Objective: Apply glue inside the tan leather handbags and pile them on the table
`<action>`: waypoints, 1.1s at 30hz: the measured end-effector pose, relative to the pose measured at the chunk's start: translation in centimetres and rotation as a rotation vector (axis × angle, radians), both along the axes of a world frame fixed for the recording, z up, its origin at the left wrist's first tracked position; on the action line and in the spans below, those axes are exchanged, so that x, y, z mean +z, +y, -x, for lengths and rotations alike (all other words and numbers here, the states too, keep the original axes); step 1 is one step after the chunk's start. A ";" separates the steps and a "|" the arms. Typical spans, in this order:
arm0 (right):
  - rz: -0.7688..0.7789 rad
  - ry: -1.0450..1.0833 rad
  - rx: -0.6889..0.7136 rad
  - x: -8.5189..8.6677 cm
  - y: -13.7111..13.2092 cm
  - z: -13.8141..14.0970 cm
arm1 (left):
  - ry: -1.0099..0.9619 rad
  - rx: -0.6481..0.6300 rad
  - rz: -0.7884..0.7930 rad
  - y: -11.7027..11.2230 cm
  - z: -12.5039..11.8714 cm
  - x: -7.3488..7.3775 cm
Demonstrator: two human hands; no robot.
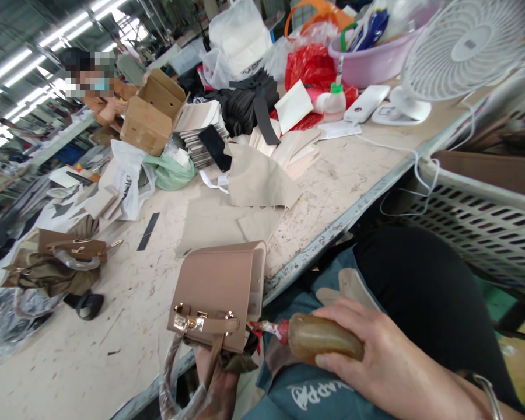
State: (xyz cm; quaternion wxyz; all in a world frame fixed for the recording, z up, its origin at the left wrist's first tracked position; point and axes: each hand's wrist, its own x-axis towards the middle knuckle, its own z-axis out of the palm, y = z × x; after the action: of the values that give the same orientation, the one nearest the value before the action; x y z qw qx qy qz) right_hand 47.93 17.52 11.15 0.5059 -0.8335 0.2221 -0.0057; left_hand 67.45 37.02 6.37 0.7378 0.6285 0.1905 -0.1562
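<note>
A tan handbag [219, 286] with gold hardware is tipped at the table's front edge, its handles [170, 361] hanging down in clear plastic wrap. My left hand [221, 379] grips it from beneath, by the dark lining, with the fingers partly hidden behind a handle. In my right hand [359, 338] is an amber squeeze bottle [324, 336], lying sideways. Its red-and-white nozzle [269, 329] points at the side opening of the bag, close to the lining; whether it touches cannot be made out.
Beige sheets [258, 181] lie behind the bag. Another brown handbag [61, 262] and a black tape roll [87, 304] are at left. A white fan [468, 46], a pink basin [367, 64] and a cardboard box [146, 122] stand further back. At right is a white crate [485, 216]. A co-worker [109, 105] is behind.
</note>
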 end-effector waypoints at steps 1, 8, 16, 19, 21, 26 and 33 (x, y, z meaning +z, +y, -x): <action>-0.031 0.007 0.013 0.2 0.0 0.1 | 0.002 0.017 0.003 0.0 -0.1 -0.1; -0.054 -0.027 -0.039 -0.4 -0.2 1.2 | 0.025 0.084 0.081 -0.9 -0.4 0.5; -0.102 -0.010 0.009 0.3 0.3 0.5 | -0.020 0.037 0.021 -0.8 -0.1 0.2; -0.094 -0.006 -0.004 0.4 0.5 0.0 | -0.042 -0.034 -0.015 -0.6 -0.2 0.2; -0.117 -0.015 0.006 0.5 0.5 -0.2 | -0.057 -0.010 -0.012 -0.5 -0.3 0.0; -0.210 -0.020 0.010 0.6 0.6 -0.2 | -0.038 0.068 0.021 -0.4 -0.7 -0.5; -0.175 -0.013 -0.014 0.4 0.6 -0.2 | -0.017 0.104 0.062 -0.9 -0.5 0.2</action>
State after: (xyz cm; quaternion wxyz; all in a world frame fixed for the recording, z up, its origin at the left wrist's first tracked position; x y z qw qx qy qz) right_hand 48.18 18.13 11.57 0.5782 -0.7845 0.2242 0.0051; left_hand 67.96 36.14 6.57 0.7656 0.5959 0.2117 -0.1179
